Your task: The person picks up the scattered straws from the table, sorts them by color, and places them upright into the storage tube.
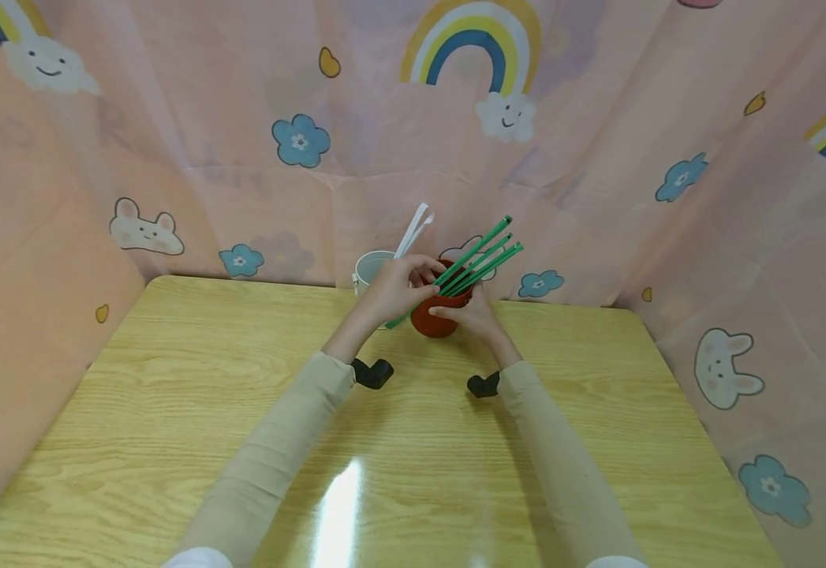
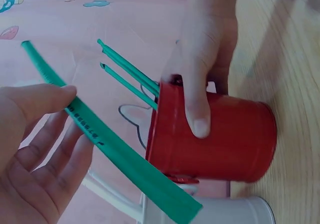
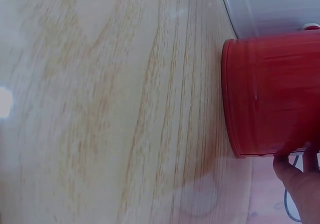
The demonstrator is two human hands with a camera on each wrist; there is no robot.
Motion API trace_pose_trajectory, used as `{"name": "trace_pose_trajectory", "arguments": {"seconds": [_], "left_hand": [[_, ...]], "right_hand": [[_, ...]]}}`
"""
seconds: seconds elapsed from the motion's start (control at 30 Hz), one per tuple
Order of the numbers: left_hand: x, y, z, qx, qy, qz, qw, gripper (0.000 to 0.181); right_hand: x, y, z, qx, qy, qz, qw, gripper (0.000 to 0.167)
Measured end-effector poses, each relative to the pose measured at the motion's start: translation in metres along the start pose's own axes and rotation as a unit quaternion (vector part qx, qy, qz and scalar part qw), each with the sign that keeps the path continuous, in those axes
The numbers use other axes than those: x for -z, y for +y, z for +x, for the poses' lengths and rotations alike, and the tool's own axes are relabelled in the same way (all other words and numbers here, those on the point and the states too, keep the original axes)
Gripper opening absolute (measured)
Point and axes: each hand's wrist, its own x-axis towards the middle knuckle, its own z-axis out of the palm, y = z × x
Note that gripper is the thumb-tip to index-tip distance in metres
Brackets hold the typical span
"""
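My left hand [image 1: 393, 290] pinches a green wrapped straw [image 2: 125, 166] with dark print, between thumb and fingers. It is held slanted beside a small red metal bucket [image 2: 225, 139]. My right hand [image 1: 482, 317] grips that bucket at its side, thumb across the front. Several more green wrapped straws [image 2: 130, 68] stick out of the bucket's mouth, leaning right in the head view. A white bucket [image 1: 364, 272] stands just left of the red one, partly behind my left hand. White wrapped straws [image 1: 411, 233] rise out of it.
Both buckets stand at the back of a wooden table [image 1: 242, 379], close to a pink patterned curtain [image 1: 370, 189]. Black wrist mounts [image 1: 373, 374] show under the sleeves. Light glares off the table front.
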Motion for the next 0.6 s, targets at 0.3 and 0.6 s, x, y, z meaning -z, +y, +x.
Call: {"name": "trace_pose_trajectory", "arguments": {"seconds": [0.3,0.6], "left_hand": [[-0.003,0.008,0.016,-0.014,0.062,-0.046,0.9969,0.027],[-0.006,0.014,0.027,-0.024,0.141,-0.101,0.9846,0.028]], "right_hand": [[0.001,0.014,0.006,0.021,0.007,-0.004,0.9997,0.089],[0.0,-0.014,-0.006,0.011,-0.003,-0.001,0.9999,0.088]]}}
